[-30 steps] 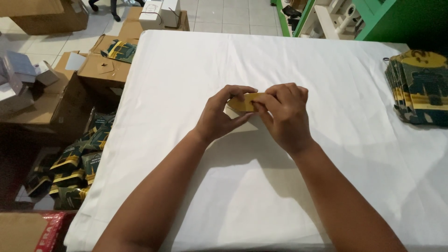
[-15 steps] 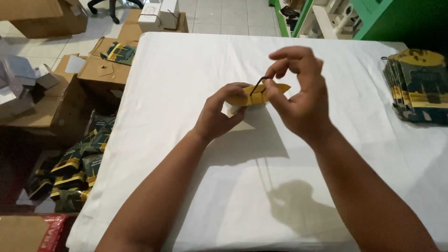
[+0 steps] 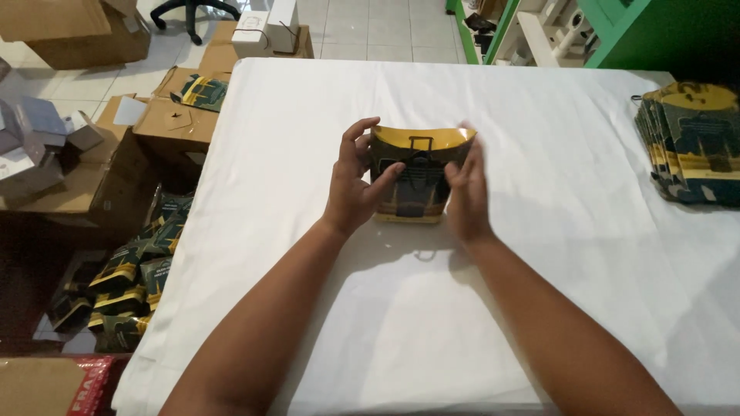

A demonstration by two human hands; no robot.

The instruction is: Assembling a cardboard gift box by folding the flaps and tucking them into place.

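Dark pouch (image 3: 416, 176) with a yellow top, held upright on the white tablecloth (image 3: 493, 308) between both hands near the table's middle.

The left hand (image 3: 356, 185) is closed on the pouch's left edge, thumb across the front; the right hand (image 3: 465, 192) is pressed flat along the right edge, slightly blurred. The pouch's lower corners and back are hidden. A stack of like pouches (image 3: 692, 146) is cut off at the right edge. Left of the table, open cardboard boxes (image 3: 166, 123) and loose pouches on the floor (image 3: 131, 285) are seen, partly in shadow.
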